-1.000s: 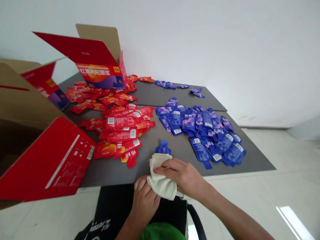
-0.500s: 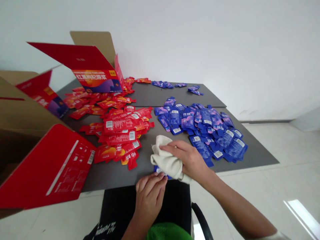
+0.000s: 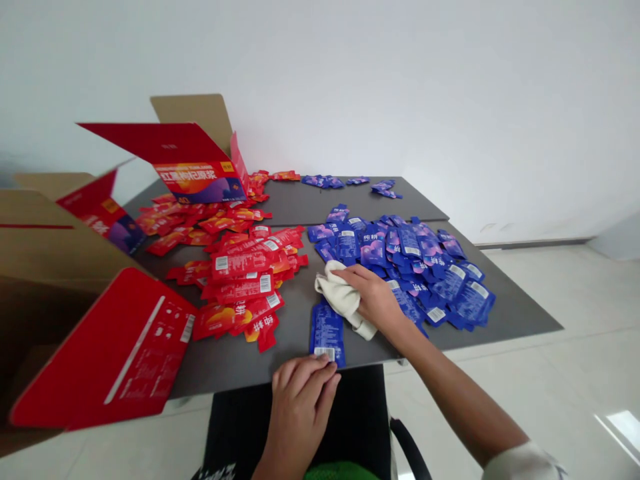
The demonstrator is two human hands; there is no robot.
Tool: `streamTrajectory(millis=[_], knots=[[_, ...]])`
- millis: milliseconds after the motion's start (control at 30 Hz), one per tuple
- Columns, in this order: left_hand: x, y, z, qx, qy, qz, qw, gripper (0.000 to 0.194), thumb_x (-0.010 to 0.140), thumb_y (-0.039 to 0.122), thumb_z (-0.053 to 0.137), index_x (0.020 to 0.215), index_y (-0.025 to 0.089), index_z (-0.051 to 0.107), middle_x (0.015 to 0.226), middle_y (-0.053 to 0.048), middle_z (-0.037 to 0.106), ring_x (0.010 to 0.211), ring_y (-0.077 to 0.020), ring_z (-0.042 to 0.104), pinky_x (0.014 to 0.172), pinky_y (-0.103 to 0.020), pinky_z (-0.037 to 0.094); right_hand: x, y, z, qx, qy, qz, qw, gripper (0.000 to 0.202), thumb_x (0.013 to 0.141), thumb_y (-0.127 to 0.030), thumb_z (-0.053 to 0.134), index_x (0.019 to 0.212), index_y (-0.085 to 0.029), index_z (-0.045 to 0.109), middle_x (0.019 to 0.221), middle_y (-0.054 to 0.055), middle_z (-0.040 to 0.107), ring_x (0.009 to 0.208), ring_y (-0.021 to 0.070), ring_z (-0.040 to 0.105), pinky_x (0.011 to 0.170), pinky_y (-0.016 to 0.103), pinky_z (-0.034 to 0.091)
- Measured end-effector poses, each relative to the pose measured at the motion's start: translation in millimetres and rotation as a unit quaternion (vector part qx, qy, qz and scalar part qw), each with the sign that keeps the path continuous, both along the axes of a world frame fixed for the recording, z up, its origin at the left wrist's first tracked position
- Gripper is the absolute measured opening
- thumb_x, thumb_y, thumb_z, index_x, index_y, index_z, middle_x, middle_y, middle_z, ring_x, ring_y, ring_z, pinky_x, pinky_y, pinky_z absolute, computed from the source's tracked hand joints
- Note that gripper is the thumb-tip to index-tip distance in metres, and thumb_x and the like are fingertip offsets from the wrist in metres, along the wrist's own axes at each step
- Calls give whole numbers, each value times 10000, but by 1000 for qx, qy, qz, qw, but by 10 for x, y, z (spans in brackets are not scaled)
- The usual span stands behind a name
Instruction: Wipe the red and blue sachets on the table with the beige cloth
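A single blue sachet (image 3: 327, 330) lies flat at the table's front edge, its printed back and barcode facing up. The fingers of my left hand (image 3: 300, 393), close together, hold its near end; the thumb side is hidden. My right hand (image 3: 375, 297) is closed around a bunched cream cloth (image 3: 340, 293), which covers part of the sachet's far end. Just beyond that hand, on the right, spreads a heap of blue sachets (image 3: 411, 243). To the left of the cloth is a pile of red sachets (image 3: 240, 267).
An open red carton (image 3: 197, 183) stands at the back left among more red sachets (image 3: 165, 223). Another open carton (image 3: 115, 353) fills the left front, its red flap reaching over the table (image 3: 295, 203). Small groups of blue sachets (image 3: 323, 181) lie along the back edge.
My right hand has moved the cloth away toward the sachet's far end, uncovering most of its printed back. My left hand stays at the near end. The view has tilted slightly upward.
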State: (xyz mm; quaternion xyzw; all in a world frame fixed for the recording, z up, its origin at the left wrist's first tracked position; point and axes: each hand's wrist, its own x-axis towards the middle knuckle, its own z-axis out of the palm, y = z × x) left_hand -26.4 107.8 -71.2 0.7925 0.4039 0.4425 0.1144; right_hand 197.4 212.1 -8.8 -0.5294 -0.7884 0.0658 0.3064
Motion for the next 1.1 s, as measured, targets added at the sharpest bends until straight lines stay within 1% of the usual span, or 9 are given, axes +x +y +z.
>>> streamTrajectory(millis=[133, 300, 467, 600, 700, 800, 900, 1000, 1100], knots=[[43, 181, 215, -69, 61, 5, 996, 179, 1048, 305, 572, 1071, 242, 738, 1008, -42, 711, 933, -231, 610, 856, -398, 463, 128, -506, -156, 95, 193, -73, 974, 326, 924, -184, 693, 1239, -260, 735, 1120, 69, 731, 996, 235, 693, 872, 336, 546], [273, 530, 295, -81, 146, 107, 980, 479, 996, 347, 642, 1425, 139, 590, 1287, -153, 624, 1148, -329, 563, 1004, -493, 489, 253, -1017, -493, 104, 245, -101, 959, 317, 947, -205, 650, 1246, -272, 732, 1106, 72, 734, 950, 237, 696, 824, 330, 565], [448, 762, 283, -137, 208, 123, 961, 617, 914, 364, 744, 1442, 94, 573, 1284, -185, 625, 1182, -365, 578, 1015, -495, 502, 302, -1077, -597, 107, 255, -108, 955, 294, 953, -206, 637, 1224, -264, 733, 1109, 73, 732, 949, 234, 703, 812, 313, 572], [473, 957, 284, -209, 129, 57, 968, 662, 852, 290, 787, 1453, 118, 566, 1233, -180, 647, 1178, -342, 634, 1002, -451, 516, 295, -1058, -556, 105, 271, -108, 951, 222, 956, -218, 639, 1150, -251, 742, 1075, 68, 736, 947, 231, 705, 817, 306, 570], [459, 1061, 395, -212, 84, 17, 974, 522, 868, 249, 762, 1370, 181, 636, 1196, -121, 677, 1149, -283, 670, 991, -392, 525, 295, -1057, -551, 107, 284, -115, 946, 208, 963, -215, 636, 1140, -243, 741, 1090, 78, 738, 964, 238, 714, 825, 311, 577], [406, 1031, 611, -179, 40, -36, 982, 221, 951, 244, 685, 1163, 224, 743, 1064, -50, 685, 1016, -203, 687, 916, -317, 528, 312, -1050, -583, 112, 293, -127, 941, 223, 956, -215, 644, 1157, -238, 737, 1102, 81, 732, 973, 244, 715, 839, 323, 583], [286, 884, 778, -95, -9, -99, 991, 228, 983, 145, 614, 1058, 277, 784, 1004, -23, 670, 966, -184, 651, 885, -326, 485, 330, -1039, -626, 123, 298, -140, 936, 237, 949, -214, 647, 1168, -244, 735, 1106, 73, 731, 986, 246, 714, 859, 331, 583], [132, 718, 774, -32, 40, -120, 991, 387, 927, -12, 587, 1044, 299, 786, 1011, -10, 681, 997, -195, 625, 923, -377, 424, 331, -1032, -646, 143, 300, -146, 932, 269, 944, -202, 649, 1194, -259, 730, 1115, 62, 741, 1001, 239, 717, 872, 324, 581], [-8, 576, 642, -55, 116, -137, 982, 425, 882, -71, 602, 1030, 289, 772, 1032, 4, 703, 1021, -200, 631, 930, -392, 415, 315, -1037, -636, 146, 302, -153, 930, 271, 940, -199, 658, 1192, -262, 732, 1118, 59, 746, 996, 229, 721, 866, 311, 579]])
